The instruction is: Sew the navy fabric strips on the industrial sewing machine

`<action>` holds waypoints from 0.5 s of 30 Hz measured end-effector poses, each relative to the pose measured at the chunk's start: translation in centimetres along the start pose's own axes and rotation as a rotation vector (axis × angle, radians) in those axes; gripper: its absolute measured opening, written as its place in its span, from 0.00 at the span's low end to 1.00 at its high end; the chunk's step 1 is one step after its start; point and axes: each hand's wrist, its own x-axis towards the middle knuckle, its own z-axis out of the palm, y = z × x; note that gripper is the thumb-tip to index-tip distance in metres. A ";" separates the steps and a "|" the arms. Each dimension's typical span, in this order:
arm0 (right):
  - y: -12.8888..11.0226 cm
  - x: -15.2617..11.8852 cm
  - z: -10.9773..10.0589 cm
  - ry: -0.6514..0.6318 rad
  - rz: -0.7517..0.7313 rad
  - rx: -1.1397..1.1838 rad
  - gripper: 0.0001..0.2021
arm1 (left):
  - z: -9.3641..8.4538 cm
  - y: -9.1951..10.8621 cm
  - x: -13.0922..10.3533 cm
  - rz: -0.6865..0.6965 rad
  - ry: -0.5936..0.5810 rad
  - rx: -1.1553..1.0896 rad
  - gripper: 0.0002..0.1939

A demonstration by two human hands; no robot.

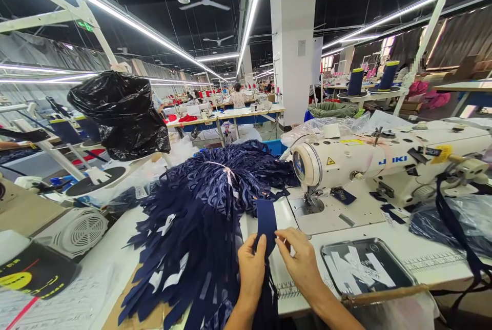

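Note:
A navy fabric strip [266, 217] stands up between my hands in front of the sewing machine. My left hand [251, 263] grips its left side, thumb pressed on the cloth. At its right edge my right hand [302, 258] pinches the strip between thumb and index finger. More navy cloth hangs below, between my forearms. Just left lies a big bundle of navy strips [200, 227], tied with a pale cord [229, 172] and showing several white labels. The white sewing machine [346, 158] is at the right, its presser foot above a metal plate [309, 206].
A black tray [330, 253] with white labels sits at the table's right front. Plastic-wrapped cloth [434, 227] lies farther right. At the left are a black plastic bag [123, 115], a black cup [38, 268] and papers [73, 304]. A person [237, 97] is in the distance.

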 end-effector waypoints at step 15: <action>-1.0 0.6 0.8 0.006 -0.277 -0.382 0.15 | -0.1 -0.6 -0.5 0.286 0.086 0.207 0.12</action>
